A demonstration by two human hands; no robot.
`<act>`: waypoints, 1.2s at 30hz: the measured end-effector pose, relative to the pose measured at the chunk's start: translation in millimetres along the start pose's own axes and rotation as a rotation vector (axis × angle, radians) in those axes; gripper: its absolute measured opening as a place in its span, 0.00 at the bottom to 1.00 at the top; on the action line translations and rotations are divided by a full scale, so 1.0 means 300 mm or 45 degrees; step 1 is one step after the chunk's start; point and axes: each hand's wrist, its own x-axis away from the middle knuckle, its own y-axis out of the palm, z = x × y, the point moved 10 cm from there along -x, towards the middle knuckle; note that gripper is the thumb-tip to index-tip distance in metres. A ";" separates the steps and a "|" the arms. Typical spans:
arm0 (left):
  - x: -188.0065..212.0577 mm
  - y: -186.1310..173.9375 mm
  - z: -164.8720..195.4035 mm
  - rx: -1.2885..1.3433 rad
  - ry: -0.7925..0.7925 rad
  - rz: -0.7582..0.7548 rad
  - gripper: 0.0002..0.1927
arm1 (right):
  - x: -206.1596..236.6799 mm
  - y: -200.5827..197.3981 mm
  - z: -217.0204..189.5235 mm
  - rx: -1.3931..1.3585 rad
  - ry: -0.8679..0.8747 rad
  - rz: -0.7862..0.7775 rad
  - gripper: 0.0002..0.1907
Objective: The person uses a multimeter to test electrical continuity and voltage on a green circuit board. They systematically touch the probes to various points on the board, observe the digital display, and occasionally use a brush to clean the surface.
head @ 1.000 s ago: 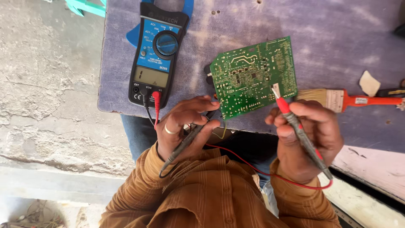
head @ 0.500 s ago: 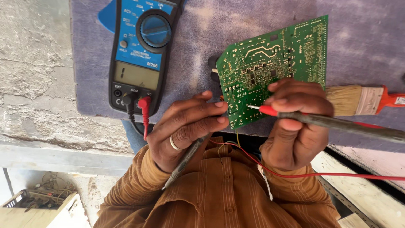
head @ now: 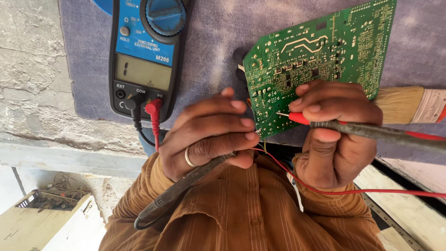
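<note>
Left hand (head: pixel 211 135): our fingers pinch the black probe (head: pixel 186 183) (tip hidden).
Right hand (head: pixel 334 135): fingers clamp the red probe (head: pixel 297 117), tip on the circuit board (head: pixel 320 56) just beyond them.

Free room and obstructions around my two hands at the worktop edge.

My left hand (head: pixel 209 137) and right hand (head: pixel 332 135) crowd the near edge of the green circuit board (head: pixel 320 51), with only a narrow gap between them. The blue meter (head: pixel 146 56) and its plugged leads (head: pixel 146 118) block the left side; the paintbrush (head: pixel 402 104) lies just beside my right hand. Bare grey worktop (head: pixel 211 42) between meter and board offers open passage, as does the patch at the far right (head: pixel 418 42).
</note>
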 end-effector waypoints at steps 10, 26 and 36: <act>0.047 0.023 0.011 -0.061 0.066 0.127 0.17 | 0.008 0.024 -0.050 0.103 -0.068 -0.154 0.15; 0.040 0.028 0.010 -0.042 0.038 0.124 0.17 | 0.023 0.033 -0.032 0.135 -0.125 -0.170 0.15; 0.043 0.035 0.008 -0.102 -0.003 0.157 0.17 | 0.033 0.026 -0.021 0.121 -0.128 -0.163 0.16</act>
